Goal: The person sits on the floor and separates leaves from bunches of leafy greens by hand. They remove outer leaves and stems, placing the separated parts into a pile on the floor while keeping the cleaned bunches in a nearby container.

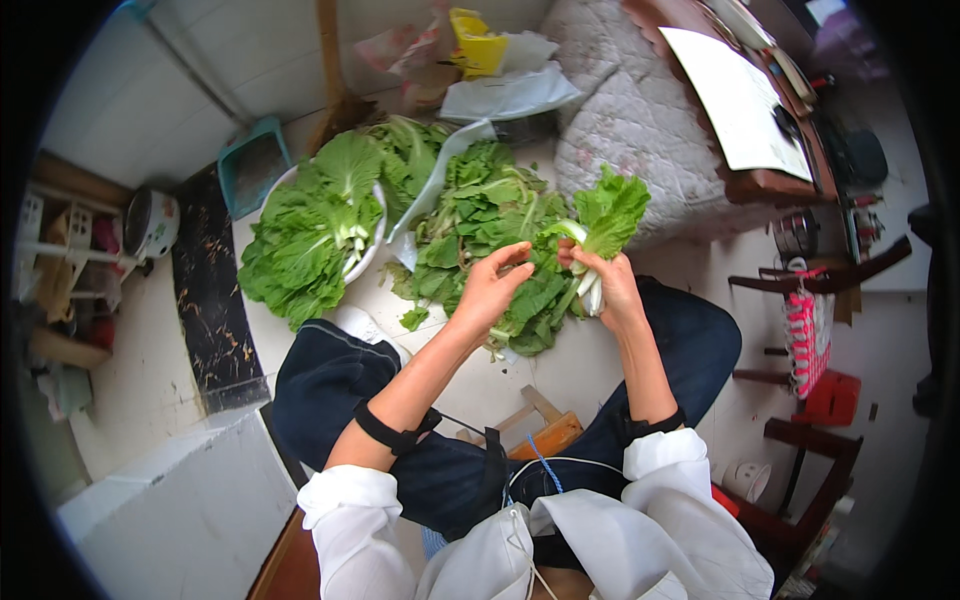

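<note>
My right hand grips a small bunch of leafy greens by its white stems, leaves pointing up and away from me. To its left, my left hand is raised over the heap with thumb and fingers apart and holds nothing. Under and beyond both hands, a loose heap of greens lies on the floor, partly along a pale plastic bag. On the left, a white basin is piled high with large green leaves, their white stalks towards the right.
A blue dustpan and a broom stand by the wall. Plastic bags lie beyond the heap, beside a quilted cover. A wooden stool is between my legs. Dark wooden chairs stand at right, a pot at left.
</note>
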`<state>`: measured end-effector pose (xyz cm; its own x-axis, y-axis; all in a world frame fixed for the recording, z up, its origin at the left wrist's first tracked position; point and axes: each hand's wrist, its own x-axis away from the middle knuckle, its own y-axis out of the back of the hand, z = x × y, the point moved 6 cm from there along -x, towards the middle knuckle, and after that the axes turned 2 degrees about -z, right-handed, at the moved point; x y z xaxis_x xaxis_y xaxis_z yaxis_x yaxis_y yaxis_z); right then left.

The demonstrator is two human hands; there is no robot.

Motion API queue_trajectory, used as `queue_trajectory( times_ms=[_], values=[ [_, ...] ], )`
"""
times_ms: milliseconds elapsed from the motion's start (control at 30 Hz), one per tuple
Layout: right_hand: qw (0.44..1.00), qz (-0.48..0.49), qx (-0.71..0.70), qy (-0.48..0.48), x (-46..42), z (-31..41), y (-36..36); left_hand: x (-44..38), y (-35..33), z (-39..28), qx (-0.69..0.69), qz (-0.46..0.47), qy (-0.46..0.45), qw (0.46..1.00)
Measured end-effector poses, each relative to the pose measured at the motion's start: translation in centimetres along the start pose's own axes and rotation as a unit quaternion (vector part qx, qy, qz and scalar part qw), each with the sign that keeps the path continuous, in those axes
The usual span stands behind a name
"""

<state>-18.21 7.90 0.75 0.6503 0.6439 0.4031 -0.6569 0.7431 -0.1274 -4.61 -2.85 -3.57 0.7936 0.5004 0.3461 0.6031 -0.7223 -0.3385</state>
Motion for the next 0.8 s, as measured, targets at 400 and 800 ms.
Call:
queue_trajectory(
  times_ms=[400,800],
  values=[
    [0.987,0.114,0.029,-0.112,-3.0,-9.9,-9.2,2.3,2.7,-5.8,0.170,-0.101,-0.047,0.979],
    [0.826,0.169,0.523,0.129,-10.5,-10.0,-24.8,3.7,8.3,-8.3,0.251,-0.161,-0.086,0.951]
  ],
)
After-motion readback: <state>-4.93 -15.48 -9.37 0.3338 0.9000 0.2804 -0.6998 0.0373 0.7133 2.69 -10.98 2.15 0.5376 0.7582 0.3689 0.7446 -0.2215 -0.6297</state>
